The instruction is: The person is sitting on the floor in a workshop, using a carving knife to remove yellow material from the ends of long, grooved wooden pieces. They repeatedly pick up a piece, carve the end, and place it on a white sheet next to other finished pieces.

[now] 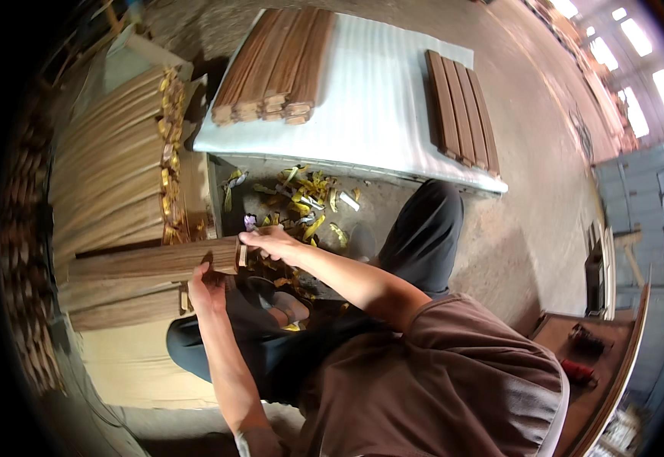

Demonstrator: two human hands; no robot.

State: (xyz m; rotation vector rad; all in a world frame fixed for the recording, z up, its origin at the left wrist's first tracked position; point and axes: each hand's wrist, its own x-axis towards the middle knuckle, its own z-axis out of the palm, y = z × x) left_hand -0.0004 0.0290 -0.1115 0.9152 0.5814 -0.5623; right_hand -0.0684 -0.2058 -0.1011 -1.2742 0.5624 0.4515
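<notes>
A brown wooden plank [149, 261] lies crosswise on the near part of the left stack, its pale cut end facing right. My left hand [209, 289] is closed at its near edge close to that end, thumb up against the side. From the right, my right hand [271, 244] reaches to the far corner of the same end, fingers bent together against it. Whether a scrap of tape is between those fingers I cannot make out. Beside the plank, nearer me, lies another plank [130, 305]. Beyond it are rows of planks [111, 167] with yellow tape [170, 152] on their ends.
A low table [378, 99] under white foam sheeting bears a pile of planks [275, 65] and a short row of planks [461, 110]. Torn yellow tape scraps [309, 190] litter the floor between my legs. At right, a brown tray [576, 335] holds a red tool [578, 372].
</notes>
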